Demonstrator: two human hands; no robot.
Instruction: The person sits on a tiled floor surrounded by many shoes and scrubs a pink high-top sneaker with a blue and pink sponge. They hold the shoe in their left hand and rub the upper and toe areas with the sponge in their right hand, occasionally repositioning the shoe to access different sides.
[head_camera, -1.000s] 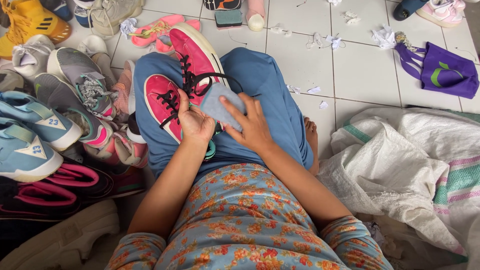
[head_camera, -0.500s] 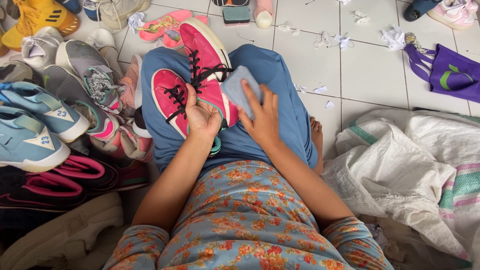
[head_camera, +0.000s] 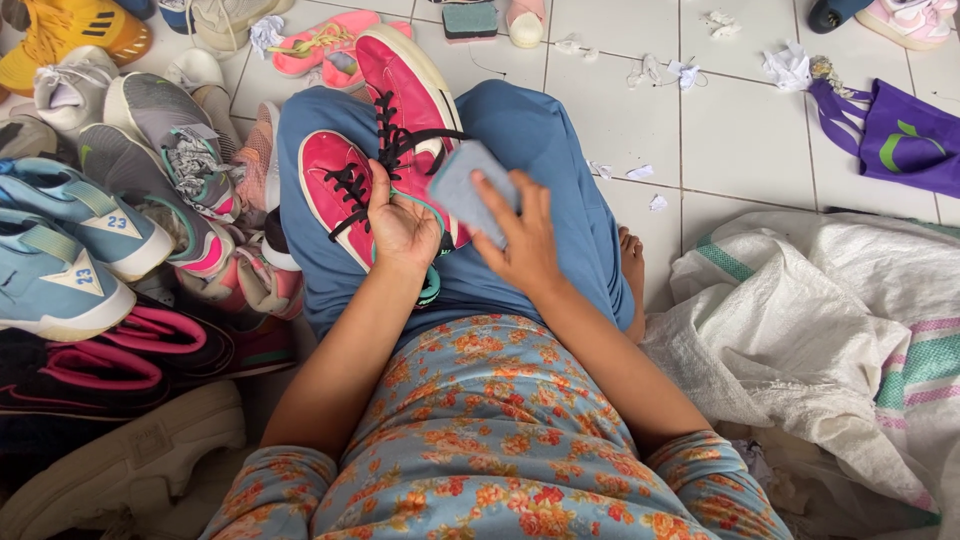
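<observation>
Two pink-red sneakers with black laces lie on my lap, over blue trousers. My left hand (head_camera: 398, 222) grips the nearer sneaker (head_camera: 335, 185) by its laced top. The second sneaker (head_camera: 405, 95) lies against it, toe pointing away from me. My right hand (head_camera: 522, 240) holds a small grey-blue cloth pad (head_camera: 466, 187) pressed against the side of that second sneaker.
A heap of sneakers (head_camera: 110, 220) in blue, grey, pink, black and white fills the floor at my left. A white woven sack (head_camera: 830, 340) lies at my right. A purple bag (head_camera: 900, 135) and scraps of paper sit on the white tiles ahead.
My right hand has slid the cloth pad a little along the sneaker's side. The left hand keeps its hold. The view has shifted slightly.
</observation>
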